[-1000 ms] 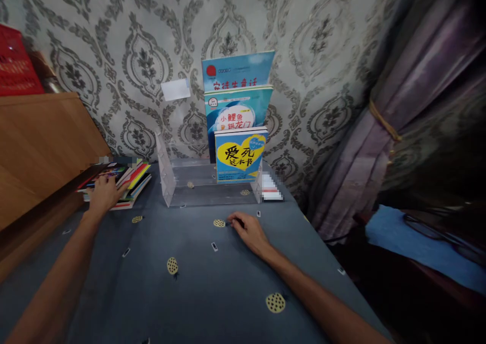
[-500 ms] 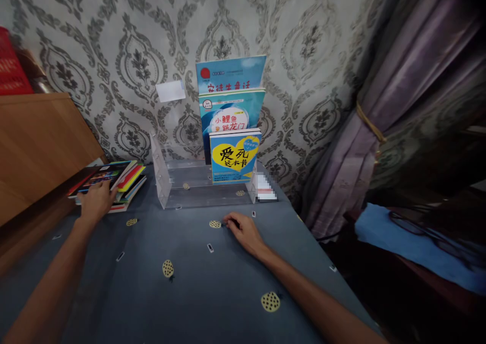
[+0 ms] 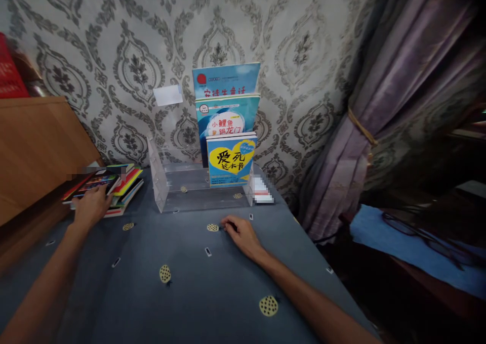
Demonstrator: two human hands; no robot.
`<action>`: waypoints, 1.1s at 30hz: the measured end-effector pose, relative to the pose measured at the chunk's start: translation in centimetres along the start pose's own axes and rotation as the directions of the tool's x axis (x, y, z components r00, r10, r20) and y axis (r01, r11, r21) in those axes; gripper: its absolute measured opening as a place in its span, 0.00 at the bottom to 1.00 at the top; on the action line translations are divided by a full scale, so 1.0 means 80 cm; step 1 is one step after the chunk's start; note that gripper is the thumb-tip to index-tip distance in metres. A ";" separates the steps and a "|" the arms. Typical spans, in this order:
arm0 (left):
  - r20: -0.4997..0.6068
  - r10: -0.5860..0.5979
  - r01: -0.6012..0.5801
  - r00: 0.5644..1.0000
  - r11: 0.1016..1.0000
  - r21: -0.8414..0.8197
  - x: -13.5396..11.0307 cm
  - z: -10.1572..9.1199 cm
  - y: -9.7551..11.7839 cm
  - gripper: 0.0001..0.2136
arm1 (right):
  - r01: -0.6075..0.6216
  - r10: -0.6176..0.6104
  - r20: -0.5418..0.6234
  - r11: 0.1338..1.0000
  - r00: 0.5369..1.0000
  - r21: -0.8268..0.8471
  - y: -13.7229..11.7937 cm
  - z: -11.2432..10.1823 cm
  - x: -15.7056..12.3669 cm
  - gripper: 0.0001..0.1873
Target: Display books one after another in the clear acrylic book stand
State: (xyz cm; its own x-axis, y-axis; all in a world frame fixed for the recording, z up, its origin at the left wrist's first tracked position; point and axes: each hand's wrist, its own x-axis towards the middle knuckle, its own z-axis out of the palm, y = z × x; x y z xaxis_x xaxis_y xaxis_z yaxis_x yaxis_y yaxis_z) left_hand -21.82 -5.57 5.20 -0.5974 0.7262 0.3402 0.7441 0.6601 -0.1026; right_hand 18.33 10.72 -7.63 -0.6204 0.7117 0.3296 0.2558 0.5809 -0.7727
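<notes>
My left hand (image 3: 92, 205) is at the stack of books (image 3: 127, 192) on the left of the table. It grips the near edge of the top book (image 3: 99, 180), which has a dark, colourful cover. Fingers hide part of that cover. On the cloth in front of the clear acrylic book rack (image 3: 161, 195), my right hand (image 3: 241, 232) rests loosely curled with nothing visible in it. Upright in the rack's right half stand a yellow-and-blue book (image 3: 231, 159), a teal book (image 3: 205, 112) behind it, and a taller blue book (image 3: 228, 78) at the back.
A dark blue patterned cloth (image 3: 205, 303) covers the table. Left of the stack stands a wooden panel (image 3: 41, 141). Patterned wallpaper backs the table, with a purple curtain (image 3: 334, 167) on the right. Glasses (image 3: 402, 222) lie on a blue cloth (image 3: 368, 232) beyond the right edge.
The top book has slid slightly left and toward me on the stack, with my left hand on it. My right hand stays in place. The whole view has shifted a little.
</notes>
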 end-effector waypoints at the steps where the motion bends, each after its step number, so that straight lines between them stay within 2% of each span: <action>1: 0.006 0.003 -0.003 1.000 1.000 -0.001 -0.001 -0.001 0.000 0.25 | 0.000 0.000 0.000 1.000 1.000 0.005 0.000 0.000 0.000 0.12; 11: -0.064 0.082 -0.077 0.995 0.995 0.067 -0.007 0.000 -0.015 0.21 | 0.003 -0.004 0.015 1.000 1.000 0.031 -0.001 -0.002 0.001 0.14; 16: -0.100 0.070 -0.068 0.993 0.997 0.025 -0.012 0.007 -0.015 0.22 | -0.010 0.010 0.019 1.000 1.000 0.021 0.000 -0.002 0.001 0.13; 21: -0.072 0.059 -0.060 0.996 0.998 -0.013 -0.019 0.011 -0.018 0.23 | -0.023 0.023 0.024 1.000 0.999 0.016 0.000 -0.002 0.002 0.13; 28: -0.063 0.160 -0.156 0.985 0.986 0.054 -0.034 -0.002 -0.016 0.20 | -0.005 0.004 0.023 1.000 1.000 0.028 0.003 -0.001 0.002 0.13; 33: -0.085 0.151 -0.143 0.985 0.986 0.089 -0.044 0.008 -0.012 0.25 | 0.000 0.000 0.024 1.000 1.000 0.028 0.002 -0.001 0.002 0.13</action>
State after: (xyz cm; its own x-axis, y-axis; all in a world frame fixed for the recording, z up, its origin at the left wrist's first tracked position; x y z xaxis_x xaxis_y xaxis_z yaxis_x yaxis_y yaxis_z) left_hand -20.61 -8.66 3.51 -0.4508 0.7983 0.3994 0.7924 0.5639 -0.2327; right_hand 18.36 10.97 -7.65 -0.6382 0.7017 0.3167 0.2352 0.5694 -0.7877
